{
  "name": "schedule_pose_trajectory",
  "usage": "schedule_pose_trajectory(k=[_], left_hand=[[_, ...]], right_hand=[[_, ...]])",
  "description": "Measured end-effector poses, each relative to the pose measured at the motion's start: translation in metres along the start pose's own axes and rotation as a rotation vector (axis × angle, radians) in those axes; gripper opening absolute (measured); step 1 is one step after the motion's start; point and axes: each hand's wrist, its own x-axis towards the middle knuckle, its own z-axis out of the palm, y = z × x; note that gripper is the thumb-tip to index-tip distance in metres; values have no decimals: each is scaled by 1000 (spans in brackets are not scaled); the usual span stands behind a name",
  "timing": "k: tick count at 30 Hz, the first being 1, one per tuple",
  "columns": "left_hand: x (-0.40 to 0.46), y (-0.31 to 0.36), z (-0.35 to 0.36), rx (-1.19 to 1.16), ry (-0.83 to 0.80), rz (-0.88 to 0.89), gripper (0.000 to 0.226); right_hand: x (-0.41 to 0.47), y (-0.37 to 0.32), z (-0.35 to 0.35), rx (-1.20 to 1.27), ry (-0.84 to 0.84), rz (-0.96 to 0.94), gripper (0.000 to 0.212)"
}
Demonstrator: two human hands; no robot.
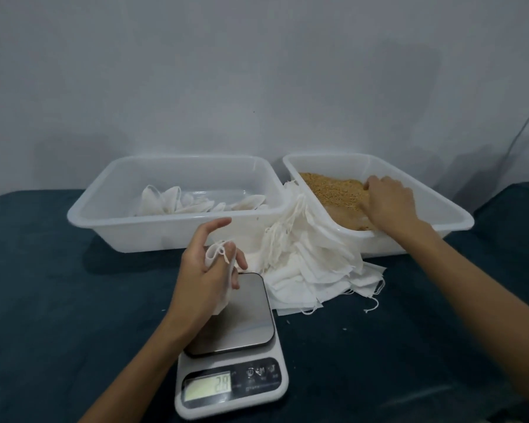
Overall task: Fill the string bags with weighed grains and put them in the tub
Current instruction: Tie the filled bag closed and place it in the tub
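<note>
On dark blue cloth, left to right:
Left tub: white rectangular plastic tub [110,190]; holds several white string bags [177,203]
Left hand: left hand [202,270] over silver-topped digital scale [245,325]; fingers hooked through one thin white bag [223,279]
Centre: heap of empty white bags [312,270] between tubs
Right tub: white plastic tub [440,206] of golden-brown grains [333,187]; right hand [388,199] on grains, fingers curled downward; whether it holds any, cannot tell

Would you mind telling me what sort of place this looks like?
Probably a small home packing spot, not a factory: a kitchen scale on a dark cloth-covered surface, two plastic tubs and loose bags against a bare wall.
</note>
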Motion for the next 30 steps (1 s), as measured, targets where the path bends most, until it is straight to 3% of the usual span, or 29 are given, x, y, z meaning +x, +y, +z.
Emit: schedule_pose_trajectory(k=[2,3,6,9,14,18,26,30], left_hand=[[1,-1,-1,18,29,14,33],[1,-2,-2,39,46,24,35],[1,-5,-5,136,92,68,47],[0,-7,-8,246,118,133,65],[2,-11,-11,328,112,189,81],[2,-9,-7,358,95,234,65],[1,-4,-5,358,70,101,54],[2,-5,-6,396,55,76,44]], right_hand=[[-23,-34,-20,328,169,-162,19],[-39,-54,-31,522,176,-256,13],[-96,-119,-50,947,-10,-529,14],[-135,-165,-48,1114,-154,-645,18],[-138,-184,-30,1200,-68,-617,14],[-131,-183,-18,1255,-6,-611,5],[-124,-168,3,1448,43,-340,10],[-118,-160,-1,1633,-60,-232,21]])
